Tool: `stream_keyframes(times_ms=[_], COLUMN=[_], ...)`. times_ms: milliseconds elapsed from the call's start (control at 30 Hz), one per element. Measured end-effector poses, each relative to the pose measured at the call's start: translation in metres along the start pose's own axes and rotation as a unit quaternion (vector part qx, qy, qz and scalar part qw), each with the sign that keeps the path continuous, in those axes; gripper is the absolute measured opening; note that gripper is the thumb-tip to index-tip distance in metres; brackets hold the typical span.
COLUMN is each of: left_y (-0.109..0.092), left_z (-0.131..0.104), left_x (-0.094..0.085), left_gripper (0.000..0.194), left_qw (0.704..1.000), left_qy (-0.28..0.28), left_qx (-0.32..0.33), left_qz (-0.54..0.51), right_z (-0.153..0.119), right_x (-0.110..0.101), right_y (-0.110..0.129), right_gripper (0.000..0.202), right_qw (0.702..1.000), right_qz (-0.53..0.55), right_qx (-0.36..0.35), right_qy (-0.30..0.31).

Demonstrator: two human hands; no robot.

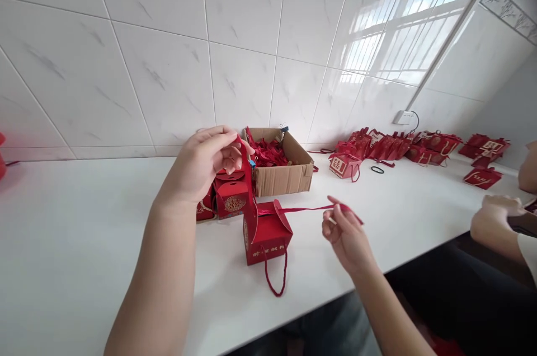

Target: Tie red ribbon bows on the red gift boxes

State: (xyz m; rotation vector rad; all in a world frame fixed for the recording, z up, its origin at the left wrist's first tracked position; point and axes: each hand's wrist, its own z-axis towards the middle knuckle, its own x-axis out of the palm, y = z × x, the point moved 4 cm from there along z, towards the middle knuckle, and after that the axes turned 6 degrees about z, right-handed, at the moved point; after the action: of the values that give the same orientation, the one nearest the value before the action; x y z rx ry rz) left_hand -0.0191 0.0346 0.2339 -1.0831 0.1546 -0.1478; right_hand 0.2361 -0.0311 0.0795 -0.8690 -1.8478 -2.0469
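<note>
A small red gift box [268,233] with a looped cord handle [277,287] stands on the white table in front of me. A red ribbon [304,209] passes through the top of the box. My left hand [212,160] is raised above and left of the box, its fingers pinching one end of the ribbon, which runs down to the lid. Out to the right, my right hand [346,233] pinches the other end and holds it nearly level, with a short tail past the fingers.
Behind the box, a cardboard carton [283,179] holds red ribbons [269,153]. More red boxes [231,196] stand at its left. Several finished-looking red boxes [390,146] line the wall at right, near a black ring [377,169]. Another person's hands [497,219] are at the right edge.
</note>
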Motion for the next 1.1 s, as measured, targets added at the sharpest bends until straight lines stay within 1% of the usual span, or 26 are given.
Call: stream_keyframes(times_ms=[67,100,133,167,233,267,300,333,400,500,567,633,700,800,867,967,1100], left_y=[0.003,0.004,0.004,0.004,0.003,0.003,0.003,0.003,0.003,0.001,0.001,0.002,0.002,0.002,0.003,0.003,0.003], left_z=[0.001,0.001,0.001,0.001,-0.001,-0.002,-0.003,-0.004,-0.004,-0.004,-0.003,-0.003,-0.002,-0.002,-0.002,-0.001,-0.001], left_x=[-0.001,-0.001,-0.001,-0.001,0.000,0.001,0.001,0.001,0.001,0.002,0.004,0.007,0.010,0.013,0.013,0.009,0.007], left_gripper=[0.022,0.021,0.020,0.018,0.012,0.011,0.012,0.012,0.011,0.011,0.019,0.029,0.031,0.022,0.018,0.018,0.017], left_qw=[1.000,1.000,1.000,1.000,0.999,0.999,0.998,0.998,0.997,0.996,0.993,0.991,0.989,0.987,0.985,0.983,0.978], left_qy=[-0.004,-0.009,-0.013,-0.014,-0.003,0.005,0.011,0.014,-0.002,-0.048,-0.087,-0.115,-0.131,-0.137,-0.143,-0.158,-0.179], left_qx=[-0.004,-0.003,0.000,0.004,0.011,0.014,0.015,0.016,0.025,0.042,0.044,0.037,0.035,0.044,0.051,0.062,0.084], left_qz=[0.006,0.010,0.016,0.023,0.041,0.050,0.058,0.064,0.071,0.067,0.060,0.059,0.064,0.076,0.081,0.075,0.073], right_z=[0.016,0.024,0.030,0.035,0.041,0.042,0.042,0.041,0.040,0.041,0.043,0.045,0.047,0.049,0.051,0.052,0.051], right_x=[0.016,0.027,0.039,0.051,0.074,0.084,0.092,0.099,0.111,0.123,0.129,0.131,0.132,0.127,0.123,0.120,0.117], right_y=[0.030,0.045,0.059,0.070,0.088,0.094,0.098,0.100,0.100,0.093,0.087,0.083,0.082,0.083,0.083,0.083,0.085], right_gripper=[0.031,0.031,0.032,0.033,0.031,0.031,0.031,0.031,0.032,0.036,0.038,0.034,0.028,0.026,0.029,0.031,0.023], right_qw=[0.992,0.980,0.961,0.934,0.878,0.854,0.840,0.833,0.837,0.849,0.855,0.862,0.872,0.888,0.896,0.905,0.913], right_qz=[-0.095,-0.159,-0.234,-0.311,-0.431,-0.469,-0.489,-0.495,-0.476,-0.432,-0.412,-0.392,-0.371,-0.339,-0.320,-0.288,-0.253], right_qx=[-0.083,-0.115,-0.140,-0.155,-0.179,-0.191,-0.205,-0.221,-0.254,-0.289,-0.296,-0.290,-0.281,-0.275,-0.270,-0.261,-0.260], right_qy=[0.020,0.030,0.051,0.079,0.109,0.115,0.115,0.111,0.096,0.094,0.111,0.136,0.154,0.147,0.147,0.174,0.188])
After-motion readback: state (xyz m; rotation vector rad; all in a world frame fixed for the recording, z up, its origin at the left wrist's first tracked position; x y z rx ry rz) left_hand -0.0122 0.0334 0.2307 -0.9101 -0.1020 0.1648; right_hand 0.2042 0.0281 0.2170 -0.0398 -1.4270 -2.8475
